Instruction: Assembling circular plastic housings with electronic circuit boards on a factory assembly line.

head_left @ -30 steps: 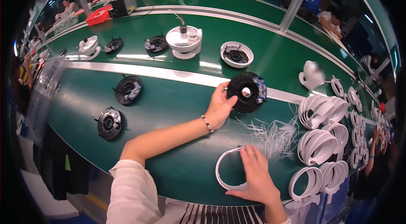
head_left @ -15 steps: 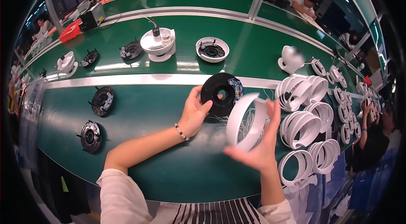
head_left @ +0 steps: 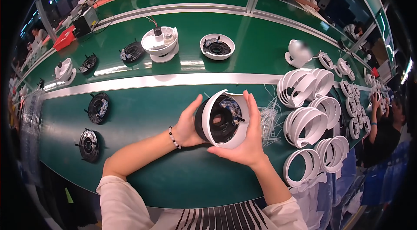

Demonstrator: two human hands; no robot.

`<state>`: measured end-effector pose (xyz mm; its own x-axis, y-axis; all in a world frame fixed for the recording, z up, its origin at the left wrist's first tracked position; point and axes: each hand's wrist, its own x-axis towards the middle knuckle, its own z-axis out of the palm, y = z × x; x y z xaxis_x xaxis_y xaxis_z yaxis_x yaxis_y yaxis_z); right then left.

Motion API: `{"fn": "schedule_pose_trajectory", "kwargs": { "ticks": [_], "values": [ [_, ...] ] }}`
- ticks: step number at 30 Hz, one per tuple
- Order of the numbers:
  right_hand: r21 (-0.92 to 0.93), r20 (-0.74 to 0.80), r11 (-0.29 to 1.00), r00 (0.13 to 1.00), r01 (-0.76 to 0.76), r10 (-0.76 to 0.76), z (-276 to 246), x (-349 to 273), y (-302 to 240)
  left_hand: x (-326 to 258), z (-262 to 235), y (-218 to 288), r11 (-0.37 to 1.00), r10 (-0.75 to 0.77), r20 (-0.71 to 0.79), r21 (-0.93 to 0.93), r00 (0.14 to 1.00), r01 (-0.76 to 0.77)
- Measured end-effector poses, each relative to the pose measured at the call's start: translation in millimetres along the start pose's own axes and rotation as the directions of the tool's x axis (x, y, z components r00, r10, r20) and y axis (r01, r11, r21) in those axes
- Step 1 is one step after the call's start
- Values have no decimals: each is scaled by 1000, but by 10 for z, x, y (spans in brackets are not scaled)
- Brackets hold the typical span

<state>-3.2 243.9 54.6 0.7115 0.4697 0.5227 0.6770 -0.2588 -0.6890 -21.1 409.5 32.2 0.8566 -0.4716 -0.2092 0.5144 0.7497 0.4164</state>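
Observation:
Above the near green bench, my left hand (head_left: 186, 126) grips a round black housing (head_left: 223, 126) from its left side. A blue circuit board (head_left: 231, 105) and a dark central hole show on the housing's inner face. My right hand (head_left: 249, 143) is wrapped round a white plastic ring (head_left: 208, 119) from the right. The ring is tilted and sits around the housing, whose black rim stands out beyond it on the left. Whether the two parts are fully seated cannot be told. Part of my left fingers is hidden behind the housing.
Stacked white rings (head_left: 299, 87) stand at the right, beside a bundle of thin white strips (head_left: 270, 119). Two black housings (head_left: 98, 107) lie at the left. Beyond a metal rail (head_left: 173, 80) are a white base with motor (head_left: 160, 45) and a white bowl (head_left: 217, 47) holding a black part.
The white ring has moved left onto the black housing, and the housing has turned so that its circuit-board side shows inside the ring. Both hands have come together around the parts.

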Motion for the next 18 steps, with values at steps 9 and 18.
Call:
{"fn": "schedule_pose_trajectory", "kwargs": {
  "ticks": [9, 18],
  "values": [
    [139, 98, 989, 993, 49, -63, -41, -26, 16, 14, 3, -47, 995, 54, -131, 92, 990, -42],
    [273, 174, 962, 984, -9, -41, -66, -62, 162, -34, 162, -53, 991, 58, -222, 131, 973, -29]
  ]
}}
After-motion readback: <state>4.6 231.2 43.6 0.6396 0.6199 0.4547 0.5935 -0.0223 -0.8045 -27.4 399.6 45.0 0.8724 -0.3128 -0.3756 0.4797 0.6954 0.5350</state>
